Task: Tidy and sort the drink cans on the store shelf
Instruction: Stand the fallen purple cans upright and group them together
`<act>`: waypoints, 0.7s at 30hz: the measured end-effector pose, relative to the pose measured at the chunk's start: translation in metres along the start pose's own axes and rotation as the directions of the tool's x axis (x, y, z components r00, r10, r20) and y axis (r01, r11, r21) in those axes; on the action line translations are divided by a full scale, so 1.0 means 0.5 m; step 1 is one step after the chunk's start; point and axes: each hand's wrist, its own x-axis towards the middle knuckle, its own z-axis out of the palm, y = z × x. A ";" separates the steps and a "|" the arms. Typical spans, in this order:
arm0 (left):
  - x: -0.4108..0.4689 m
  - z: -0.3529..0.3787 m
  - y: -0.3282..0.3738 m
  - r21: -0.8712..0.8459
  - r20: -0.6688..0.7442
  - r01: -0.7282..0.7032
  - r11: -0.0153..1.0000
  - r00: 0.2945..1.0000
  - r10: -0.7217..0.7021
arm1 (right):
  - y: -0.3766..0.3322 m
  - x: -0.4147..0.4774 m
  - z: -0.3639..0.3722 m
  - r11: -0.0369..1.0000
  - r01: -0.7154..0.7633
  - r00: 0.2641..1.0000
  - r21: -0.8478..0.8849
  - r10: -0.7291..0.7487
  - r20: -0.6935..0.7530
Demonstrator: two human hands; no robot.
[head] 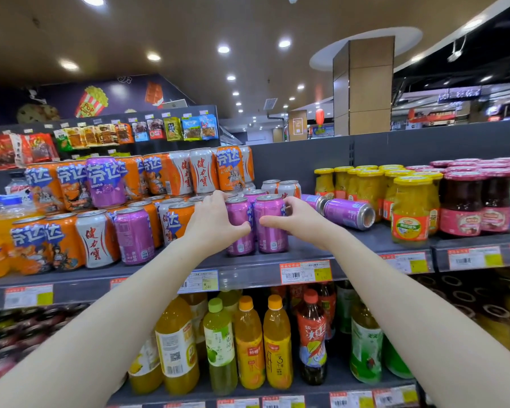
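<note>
1. Two upright purple cans stand side by side at the front of the grey shelf [277,262]: the left purple can [239,228] and the right purple can [271,228].
2. The left hand [211,222] wraps the left purple can, its grip holding that can.
3. The right hand [296,220] wraps the right purple can, its grip holding it too.
4. Just to the right, two more purple cans [348,213] lie on their sides.
5. To the left stand stacked orange cans [68,184] and white cans [96,240].
6. Yellow jars [409,210] stand farther right; juice bottles [248,343] fill the shelf below.
</note>
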 end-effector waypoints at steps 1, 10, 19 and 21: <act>-0.001 0.001 0.004 0.039 -0.019 -0.015 0.999 1.000 0.016 | -0.001 0.000 0.001 1.000 -0.002 1.000 -0.020 0.002 -0.001; -0.021 0.035 0.050 0.188 -0.231 -0.320 0.929 0.905 0.358 | 0.015 0.003 -0.145 0.946 -0.061 0.971 -0.318 -0.018 -0.239; -0.007 0.056 0.126 0.138 -0.251 -0.484 0.864 0.827 0.503 | 0.078 0.028 -0.192 0.418 -0.333 0.931 -0.845 0.001 -0.366; -0.003 0.061 0.135 0.123 -0.252 -0.497 0.859 0.822 0.511 | 0.084 0.029 -0.185 0.332 -0.351 0.925 -0.876 -0.022 -0.380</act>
